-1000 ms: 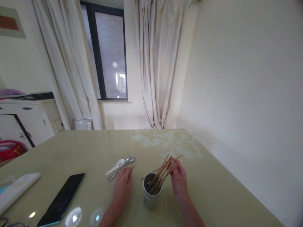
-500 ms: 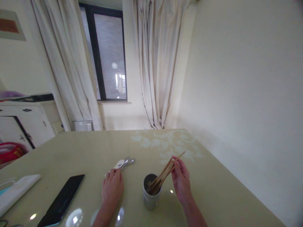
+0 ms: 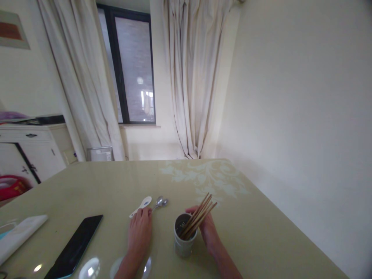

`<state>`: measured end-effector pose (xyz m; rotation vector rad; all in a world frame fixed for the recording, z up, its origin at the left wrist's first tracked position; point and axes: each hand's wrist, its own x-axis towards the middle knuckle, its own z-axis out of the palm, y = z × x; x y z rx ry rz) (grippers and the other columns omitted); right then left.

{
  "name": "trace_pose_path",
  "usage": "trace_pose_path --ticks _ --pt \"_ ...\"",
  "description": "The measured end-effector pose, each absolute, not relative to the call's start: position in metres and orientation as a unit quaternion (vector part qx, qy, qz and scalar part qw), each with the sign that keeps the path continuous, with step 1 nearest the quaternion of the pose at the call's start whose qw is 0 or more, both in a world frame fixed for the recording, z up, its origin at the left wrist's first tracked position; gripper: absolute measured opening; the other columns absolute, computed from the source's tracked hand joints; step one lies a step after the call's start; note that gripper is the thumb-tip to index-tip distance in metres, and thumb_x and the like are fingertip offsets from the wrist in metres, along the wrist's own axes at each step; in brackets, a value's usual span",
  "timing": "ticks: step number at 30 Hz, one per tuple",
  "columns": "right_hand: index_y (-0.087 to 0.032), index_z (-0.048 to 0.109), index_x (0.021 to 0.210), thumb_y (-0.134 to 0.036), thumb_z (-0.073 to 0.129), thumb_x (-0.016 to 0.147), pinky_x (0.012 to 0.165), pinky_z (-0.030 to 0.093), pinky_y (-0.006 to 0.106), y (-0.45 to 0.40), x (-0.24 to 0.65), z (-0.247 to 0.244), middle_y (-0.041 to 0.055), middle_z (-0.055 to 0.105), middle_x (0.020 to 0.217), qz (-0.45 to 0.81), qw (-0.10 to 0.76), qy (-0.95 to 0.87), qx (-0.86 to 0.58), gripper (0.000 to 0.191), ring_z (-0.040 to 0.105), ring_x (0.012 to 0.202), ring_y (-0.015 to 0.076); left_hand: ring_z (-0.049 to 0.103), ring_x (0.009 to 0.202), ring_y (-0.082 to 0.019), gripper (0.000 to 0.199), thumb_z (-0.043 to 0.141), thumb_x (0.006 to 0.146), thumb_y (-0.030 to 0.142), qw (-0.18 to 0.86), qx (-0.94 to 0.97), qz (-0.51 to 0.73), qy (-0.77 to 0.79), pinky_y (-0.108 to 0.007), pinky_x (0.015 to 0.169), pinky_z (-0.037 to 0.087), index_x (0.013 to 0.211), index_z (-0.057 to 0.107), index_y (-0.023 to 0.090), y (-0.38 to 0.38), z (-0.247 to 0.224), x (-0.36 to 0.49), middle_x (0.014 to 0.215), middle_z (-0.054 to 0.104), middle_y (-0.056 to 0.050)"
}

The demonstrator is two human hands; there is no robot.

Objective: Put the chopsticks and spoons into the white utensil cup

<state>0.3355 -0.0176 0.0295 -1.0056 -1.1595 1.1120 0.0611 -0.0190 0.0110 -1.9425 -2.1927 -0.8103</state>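
My left hand (image 3: 140, 226) rests on the table with its fingers closed over the handles of two metal spoons (image 3: 161, 202). Just beyond those fingers lies a white spoon (image 3: 144, 204) with a small blue mark. To the right stands a grey chopstick holder (image 3: 184, 245), upright, with drain holes visible inside. Several wooden chopsticks (image 3: 201, 214) lean out of it toward the upper right. My right hand (image 3: 208, 229) is beside the holder, its fingers reaching behind the chopsticks and the far rim. It looks open; the chopsticks partly hide it, and I cannot tell whether it touches the holder.
A black tablet or phone (image 3: 76, 248) lies on the glossy table (image 3: 116, 186) at the left, with a white flat object (image 3: 21, 236) beyond it. A wall (image 3: 305, 135) runs along the table's right side. Behind are a window (image 3: 136, 69) and curtains (image 3: 193, 77).
My right hand has let go of the chopsticks' upper ends and moved down and left, beside the holder. The metal spoons have shifted slightly right, away from the white spoon.
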Motion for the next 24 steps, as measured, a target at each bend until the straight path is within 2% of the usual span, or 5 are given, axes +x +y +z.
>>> trace_pose_path --ticks 6,12,19,22,24 --pt "-0.019 0.084 0.084 -0.084 0.085 0.063 0.088 0.059 0.051 -0.004 0.321 0.012 0.0138 0.081 0.091 0.492 0.567 -0.473 -0.461 0.069 0.074 0.089 0.0356 0.073 0.098 -0.026 0.032 0.046 0.104 0.039 -0.17 -0.621 -0.486 -0.591 -0.039 0.087 0.059 0.105 0.074 0.023 -0.018 0.015 0.089 0.107 0.076 -0.008" --pt "-0.02 0.079 0.076 -0.078 0.083 0.071 0.078 0.059 0.046 0.001 0.319 0.016 0.0089 0.077 0.076 0.481 0.55 -0.509 -0.455 0.059 0.072 0.077 0.0321 0.073 0.088 -0.026 0.029 0.063 0.097 0.045 -0.32 -0.651 -0.5 -0.474 -0.035 0.077 0.057 0.103 0.08 0.022 -0.033 0.036 0.123 0.099 0.079 -0.008" --pt "-0.02 0.075 0.073 -0.072 0.082 0.078 0.068 0.056 0.036 0.0 0.327 0.037 0.0054 0.074 0.072 0.477 0.609 -0.491 -0.402 0.053 0.07 0.069 0.0249 0.074 0.097 -0.027 0.035 0.058 0.101 0.048 -0.314 -0.65 -0.509 -0.47 -0.037 0.083 0.059 0.108 0.083 0.023 -0.031 0.037 0.126 0.106 0.08 -0.01" --pt "-0.019 0.081 0.084 -0.069 0.087 0.075 0.076 0.06 0.036 -0.002 0.349 0.053 0.007 0.08 0.083 0.418 0.678 -0.441 -0.415 0.051 0.074 0.081 0.0263 0.074 0.093 -0.027 0.039 0.052 0.102 0.048 -0.226 -0.642 -0.501 -0.535 -0.04 0.083 0.061 0.108 0.081 0.023 -0.022 0.029 0.112 0.107 0.079 -0.01" --pt "-0.02 0.083 0.089 -0.067 0.09 0.072 0.08 0.061 0.036 -0.002 0.365 0.063 0.0075 0.081 0.089 0.401 0.731 -0.365 -0.414 0.051 0.075 0.084 0.0254 0.073 0.096 -0.028 0.037 0.047 0.103 0.038 -0.135 -0.651 -0.469 -0.581 -0.044 0.09 0.059 0.108 0.08 0.022 -0.017 0.021 0.097 0.108 0.078 -0.01"
